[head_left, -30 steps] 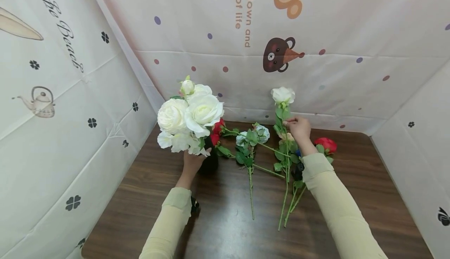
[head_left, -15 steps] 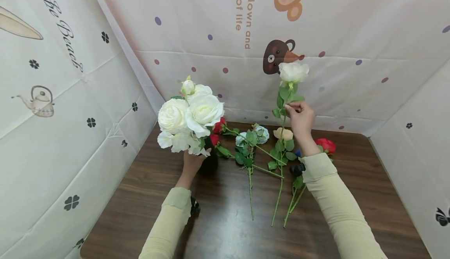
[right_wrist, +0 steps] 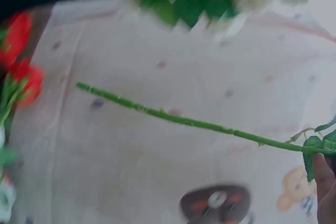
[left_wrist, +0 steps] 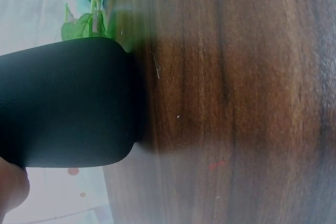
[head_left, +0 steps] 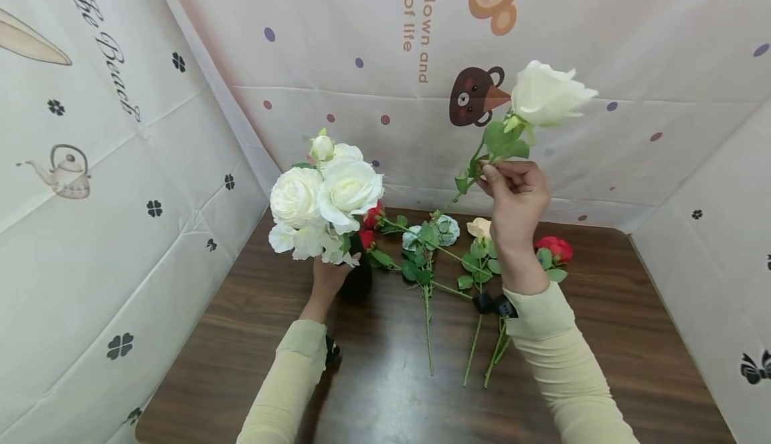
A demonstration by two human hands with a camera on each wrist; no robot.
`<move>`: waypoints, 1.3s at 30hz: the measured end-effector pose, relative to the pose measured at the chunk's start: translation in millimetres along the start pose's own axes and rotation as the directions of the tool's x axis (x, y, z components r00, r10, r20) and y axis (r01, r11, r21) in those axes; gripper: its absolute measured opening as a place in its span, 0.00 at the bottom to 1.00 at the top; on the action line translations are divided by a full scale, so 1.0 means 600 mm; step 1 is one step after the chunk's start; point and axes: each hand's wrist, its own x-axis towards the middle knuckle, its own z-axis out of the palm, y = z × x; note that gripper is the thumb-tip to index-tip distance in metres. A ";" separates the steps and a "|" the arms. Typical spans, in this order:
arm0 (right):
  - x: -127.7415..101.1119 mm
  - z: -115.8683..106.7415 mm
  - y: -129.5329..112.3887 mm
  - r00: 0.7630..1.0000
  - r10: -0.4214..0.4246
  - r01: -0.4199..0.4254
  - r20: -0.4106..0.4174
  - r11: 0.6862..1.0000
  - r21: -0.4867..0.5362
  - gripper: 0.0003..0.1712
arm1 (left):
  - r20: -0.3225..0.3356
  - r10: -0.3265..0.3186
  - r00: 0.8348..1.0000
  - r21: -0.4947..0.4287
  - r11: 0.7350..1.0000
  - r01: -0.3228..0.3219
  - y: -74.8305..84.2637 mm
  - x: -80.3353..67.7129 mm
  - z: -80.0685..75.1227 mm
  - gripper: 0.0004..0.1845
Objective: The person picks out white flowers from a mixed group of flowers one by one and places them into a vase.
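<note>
My left hand (head_left: pixel 330 275) grips a black vase (head_left: pixel 359 275) near its neck, partly hidden under a bunch of white flowers (head_left: pixel 328 199). In the left wrist view the vase (left_wrist: pixel 68 103) stands on the wooden table, with a fingertip (left_wrist: pixel 13 187) against its side. My right hand (head_left: pixel 519 199) pinches the stem of a white rose (head_left: pixel 551 94) just below its leaves, held up in front of the back wall. The rose tilts, its bloom to the upper right. In the right wrist view its green stem (right_wrist: pixel 178 119) slants free, the cut end pointing toward the vase side.
On the table (head_left: pixel 385 404) lie red flowers (head_left: pixel 373 215) beside the vase, pale blue flowers (head_left: pixel 447 230), a peach flower (head_left: pixel 479 228) and a red flower (head_left: pixel 554 250) at the right. Several stems cross there. Printed cloth walls (head_left: pixel 361 29) enclose the back and sides.
My right hand has lifted the white rose off the table, up and toward me, and the bloom has tipped to the right. The left hand and vase have stayed put.
</note>
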 end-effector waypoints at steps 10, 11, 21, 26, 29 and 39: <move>-0.067 0.070 -0.012 1.000 -0.012 0.004 0.028 0.964 0.268 0.08 | -0.015 -0.043 0.999 -0.091 0.995 0.042 -0.007 -0.003 0.005 0.33; -0.072 0.076 -0.008 0.999 -0.008 -0.003 0.036 0.962 0.273 0.08 | -0.018 -0.042 0.999 -0.080 0.996 0.040 -0.005 -0.002 0.005 0.33; -0.103 0.113 0.017 0.995 0.015 -0.039 0.098 0.968 0.247 0.09 | -0.022 -0.020 1.000 -0.018 1.000 0.020 -0.012 -0.003 0.004 0.29; -0.119 0.125 0.035 0.983 -0.037 0.018 0.182 0.994 0.107 0.08 | -0.007 0.028 1.000 0.046 0.999 -0.028 -0.008 0.001 0.001 0.30; -0.131 0.128 0.050 0.971 -0.022 0.032 0.240 0.999 -0.037 0.12 | 0.027 -0.067 0.997 0.024 0.998 0.067 -0.001 0.003 -0.001 0.32; -0.167 0.126 0.111 0.898 0.238 -0.097 0.371 0.928 -0.361 0.06 | 0.062 -0.270 0.961 -0.110 0.955 0.275 0.008 0.002 -0.002 0.37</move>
